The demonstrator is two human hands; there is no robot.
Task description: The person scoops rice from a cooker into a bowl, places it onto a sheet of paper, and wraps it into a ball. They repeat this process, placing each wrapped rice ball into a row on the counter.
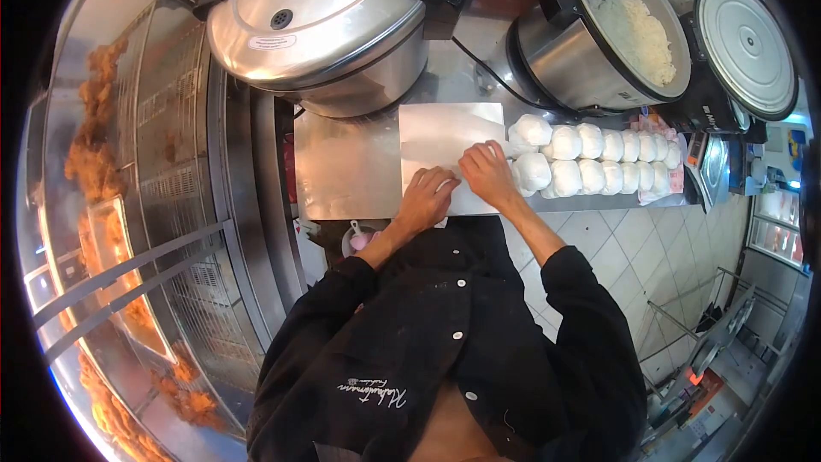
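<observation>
White paper [440, 133] lies flat on the steel counter, and both my hands are on its lower half. My left hand [428, 197] is closed at the paper's near edge, its fingers bent and pressed together on the sheet. Close beside it, my right hand [487, 173] is curled over the paper's right side with the fingertips pinched down. Whether anything lies under the fingers is hidden. Just right of my right hand sit round white paper-wrapped bundles [564, 178], several of them in two rows along the counter.
A lidded steel rice cooker [316, 26] stands at the back left. Another cooker [560, 51] is open at the back right with white rice [633, 38] inside, its lid [746, 47] raised. A black cable [496, 77] crosses the counter. Wire racks [184, 162] stand left.
</observation>
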